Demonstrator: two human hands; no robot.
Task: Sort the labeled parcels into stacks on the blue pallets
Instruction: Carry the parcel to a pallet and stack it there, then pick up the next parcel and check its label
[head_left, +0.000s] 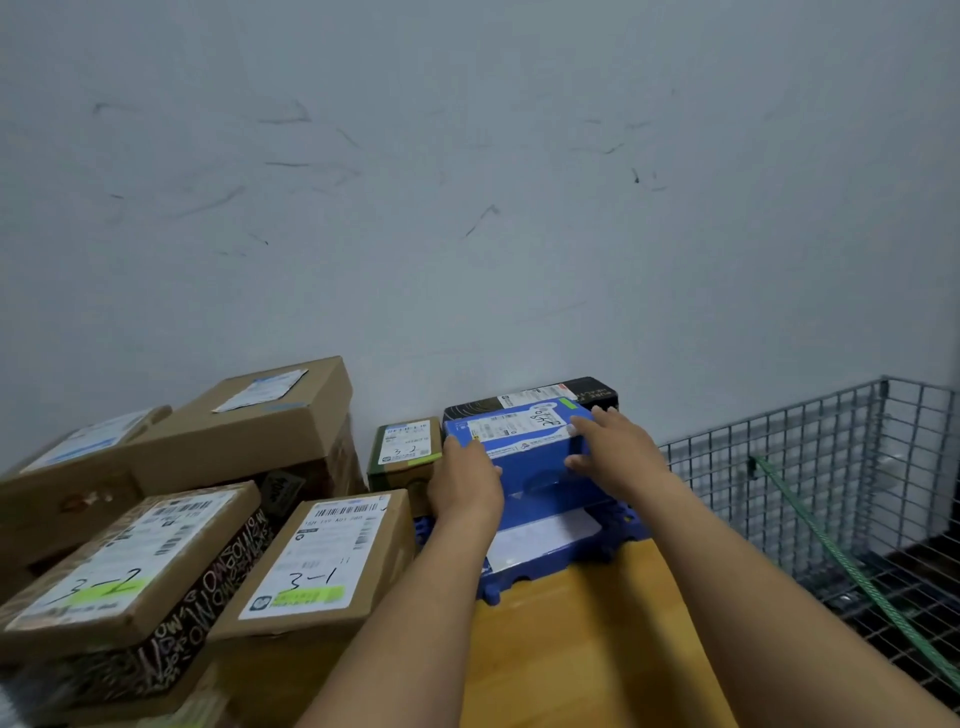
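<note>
Head view: fingers (587, 427) around blue parcel (540, 470)

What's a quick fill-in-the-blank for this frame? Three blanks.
The parcel held between the left hand and right hand is coloured ____.
The brown box nearest the left forearm is hand-marked ____.
The wire cage stands on the person's ____ side.
Missing: blue; 3-1; right.

Dim, even light; soft focus; wide-angle bending at the edges.
</note>
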